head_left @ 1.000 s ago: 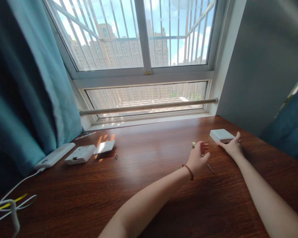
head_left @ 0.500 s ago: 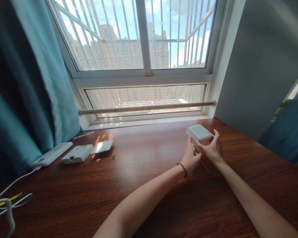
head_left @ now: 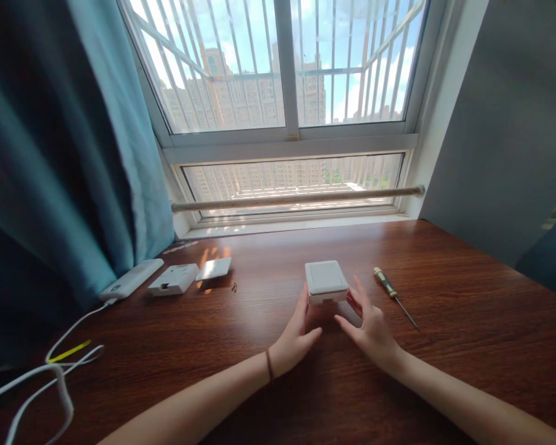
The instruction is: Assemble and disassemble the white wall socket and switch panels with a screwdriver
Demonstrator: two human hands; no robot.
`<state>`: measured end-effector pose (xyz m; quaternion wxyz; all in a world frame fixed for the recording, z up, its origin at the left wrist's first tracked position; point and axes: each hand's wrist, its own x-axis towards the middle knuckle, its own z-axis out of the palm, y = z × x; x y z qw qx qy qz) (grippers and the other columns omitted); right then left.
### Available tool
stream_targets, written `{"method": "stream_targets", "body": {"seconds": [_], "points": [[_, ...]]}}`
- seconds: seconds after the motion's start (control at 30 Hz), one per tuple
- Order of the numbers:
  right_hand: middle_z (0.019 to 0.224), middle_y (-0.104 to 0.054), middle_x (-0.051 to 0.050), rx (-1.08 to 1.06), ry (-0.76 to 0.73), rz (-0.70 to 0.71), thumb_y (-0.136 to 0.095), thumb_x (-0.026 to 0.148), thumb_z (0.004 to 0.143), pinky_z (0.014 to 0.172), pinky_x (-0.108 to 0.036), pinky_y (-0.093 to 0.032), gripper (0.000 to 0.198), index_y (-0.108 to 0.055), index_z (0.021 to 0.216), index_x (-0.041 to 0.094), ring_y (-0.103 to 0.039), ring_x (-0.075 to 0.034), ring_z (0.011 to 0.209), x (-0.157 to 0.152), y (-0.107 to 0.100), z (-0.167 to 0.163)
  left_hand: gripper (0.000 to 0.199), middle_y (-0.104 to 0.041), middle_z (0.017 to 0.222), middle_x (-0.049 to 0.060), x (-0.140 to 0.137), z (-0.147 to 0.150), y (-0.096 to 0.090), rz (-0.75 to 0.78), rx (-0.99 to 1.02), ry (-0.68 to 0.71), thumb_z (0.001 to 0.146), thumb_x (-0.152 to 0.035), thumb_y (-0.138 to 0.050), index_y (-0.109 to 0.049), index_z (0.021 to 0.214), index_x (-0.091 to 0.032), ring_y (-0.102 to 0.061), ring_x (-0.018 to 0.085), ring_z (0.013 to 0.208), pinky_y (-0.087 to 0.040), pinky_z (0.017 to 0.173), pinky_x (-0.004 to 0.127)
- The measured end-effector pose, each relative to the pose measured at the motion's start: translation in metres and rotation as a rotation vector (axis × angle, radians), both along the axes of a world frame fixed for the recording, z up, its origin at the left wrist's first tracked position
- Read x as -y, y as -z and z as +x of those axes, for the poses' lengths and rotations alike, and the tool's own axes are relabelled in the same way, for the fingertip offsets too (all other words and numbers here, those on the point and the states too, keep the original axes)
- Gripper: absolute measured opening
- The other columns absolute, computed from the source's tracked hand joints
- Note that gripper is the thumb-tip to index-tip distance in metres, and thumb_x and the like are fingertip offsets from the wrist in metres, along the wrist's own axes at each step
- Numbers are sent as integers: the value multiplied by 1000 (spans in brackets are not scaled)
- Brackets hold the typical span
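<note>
Left hand (head_left: 293, 343) and right hand (head_left: 373, 330), half-curled, hold a white box (head_left: 327, 277); slab's marking (head_left: 115, 288) unreadable.

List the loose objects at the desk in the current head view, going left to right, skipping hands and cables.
Long white device, notched white case, flat white plate, small screw-like pieces, square white box, screwdriver.
</note>
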<state>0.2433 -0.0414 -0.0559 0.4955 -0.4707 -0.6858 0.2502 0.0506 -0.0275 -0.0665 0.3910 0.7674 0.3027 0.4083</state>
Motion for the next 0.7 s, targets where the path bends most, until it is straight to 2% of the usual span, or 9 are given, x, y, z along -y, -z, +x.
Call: {"method": "stream_targets", "body": {"seconds": [0.13,0.27,0.47,0.7], "points": [[135,-45,-13,-66,-154,-34,-58,23,77,101,-44,-40,81,-11,143,21,-50,-24,119,8,8,-10,85,-5,151,12,13,-27,-5,-33,-92,-12,82,-23,-52,8,142,-21,-7,28,139,-10,111,52],[138,-43,-11,-144,-255,-85,-56,18,78,103,-44,-38,79,-10,143,24,-48,-23,121,15,11,-12,86,-7,151,13,22,-35,-6,-51,-120,-46,80,-25,-57,1,143,-20,-10,31,138,-13,111,53],[137,-44,-11,-211,-253,-181,-57,21,77,101,-45,-38,79,-14,143,23,-49,-24,120,18,14,-10,84,-14,150,15,24,-35,-8,-9,-181,-85,77,-23,-59,-7,143,-19,-13,32,137,-15,110,56],[136,-45,-9,-205,-271,-191,-58,21,77,101,-46,-37,78,-16,142,25,-48,-24,121,18,13,-9,78,-21,148,15,26,-35,-9,12,-208,-93,80,-24,-56,-10,142,-20,-15,31,137,-15,110,56]]}}
